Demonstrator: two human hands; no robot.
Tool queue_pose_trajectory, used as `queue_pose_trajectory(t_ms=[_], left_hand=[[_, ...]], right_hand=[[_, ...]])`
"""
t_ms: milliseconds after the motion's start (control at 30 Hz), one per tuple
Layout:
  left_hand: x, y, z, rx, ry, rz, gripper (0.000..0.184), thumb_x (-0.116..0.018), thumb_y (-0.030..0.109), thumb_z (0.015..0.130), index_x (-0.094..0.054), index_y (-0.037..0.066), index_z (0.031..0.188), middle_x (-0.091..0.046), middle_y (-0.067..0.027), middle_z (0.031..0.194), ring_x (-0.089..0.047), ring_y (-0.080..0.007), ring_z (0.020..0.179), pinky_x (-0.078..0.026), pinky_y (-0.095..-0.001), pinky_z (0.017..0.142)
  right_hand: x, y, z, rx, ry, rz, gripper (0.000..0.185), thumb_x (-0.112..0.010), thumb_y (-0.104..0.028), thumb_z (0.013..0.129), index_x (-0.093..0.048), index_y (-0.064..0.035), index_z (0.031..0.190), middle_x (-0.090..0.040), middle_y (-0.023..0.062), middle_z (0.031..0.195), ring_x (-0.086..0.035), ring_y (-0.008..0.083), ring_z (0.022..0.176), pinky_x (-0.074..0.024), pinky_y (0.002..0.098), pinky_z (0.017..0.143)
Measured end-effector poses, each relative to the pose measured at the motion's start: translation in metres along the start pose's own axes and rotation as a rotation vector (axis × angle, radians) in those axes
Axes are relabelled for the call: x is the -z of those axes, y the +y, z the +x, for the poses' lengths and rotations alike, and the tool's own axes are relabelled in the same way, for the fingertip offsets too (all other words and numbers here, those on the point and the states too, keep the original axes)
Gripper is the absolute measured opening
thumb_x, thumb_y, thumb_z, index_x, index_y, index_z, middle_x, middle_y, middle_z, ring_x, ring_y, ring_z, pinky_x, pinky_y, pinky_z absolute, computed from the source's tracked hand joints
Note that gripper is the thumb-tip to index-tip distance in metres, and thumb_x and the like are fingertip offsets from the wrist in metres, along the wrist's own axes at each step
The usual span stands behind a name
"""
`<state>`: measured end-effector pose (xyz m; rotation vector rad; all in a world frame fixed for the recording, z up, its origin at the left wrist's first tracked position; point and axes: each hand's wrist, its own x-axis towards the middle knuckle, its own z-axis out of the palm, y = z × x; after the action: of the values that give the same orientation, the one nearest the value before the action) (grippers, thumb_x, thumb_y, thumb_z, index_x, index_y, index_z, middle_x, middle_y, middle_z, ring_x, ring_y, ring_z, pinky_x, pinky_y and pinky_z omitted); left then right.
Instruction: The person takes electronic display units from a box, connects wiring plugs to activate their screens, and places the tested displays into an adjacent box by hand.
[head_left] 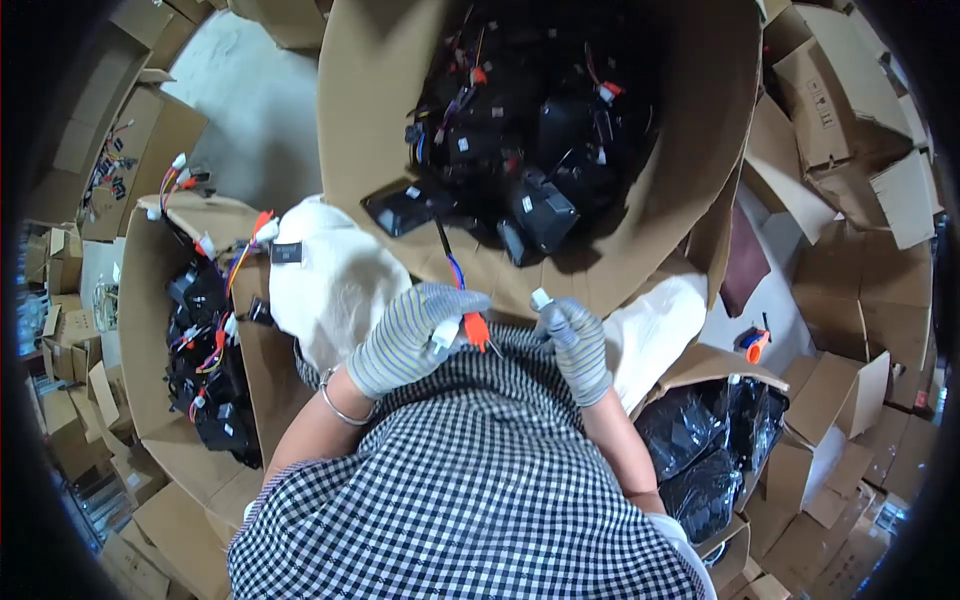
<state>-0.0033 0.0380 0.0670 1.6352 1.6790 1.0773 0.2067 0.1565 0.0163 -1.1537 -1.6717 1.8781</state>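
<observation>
My left hand (408, 335), in a striped knit glove, is closed round a wire harness with a red connector (476, 330) and a white connector (445, 333) at its end. The harness's blue and black wires (456, 270) run up towards a flat black plastic unit (402, 208) at the rim of the big carton. My right hand (577, 350), gloved alike, pinches a small white connector (541, 298); its lower part is hidden by the fingers. A small gap separates the two hands, both held above my checked apron (480, 430).
Ahead stands a large carton (370, 110) heaped with black units and wires. To the left, another carton (150, 370) holds several wired units. At the right, a box contains black plastic-wrapped items (700, 450). An orange tape-like roll (756, 346) lies on the floor, among many cardboard boxes (860, 290).
</observation>
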Motion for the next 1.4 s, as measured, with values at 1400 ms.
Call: queue_pose_trajectory(t_ms=[1400], left_hand=[[-0.008, -0.022, 0.047, -0.556, -0.441, -0.026, 0.029, -0.057, 0.035, 0.084, -0.066, 0.009, 0.093, -0.066, -0.0096, 0.088, -0.064, -0.0262, 0.079, -0.05, -0.0352, 0.073]], right_hand=[[0.008, -0.027, -0.024, -0.12, -0.883, 0.066, 0.026, -0.064, -0.029, 0.086, -0.069, -0.0045, 0.09, -0.067, 0.0046, 0.077, -0.061, 0.0101, 0.07, -0.049, 0.026, 0.066]])
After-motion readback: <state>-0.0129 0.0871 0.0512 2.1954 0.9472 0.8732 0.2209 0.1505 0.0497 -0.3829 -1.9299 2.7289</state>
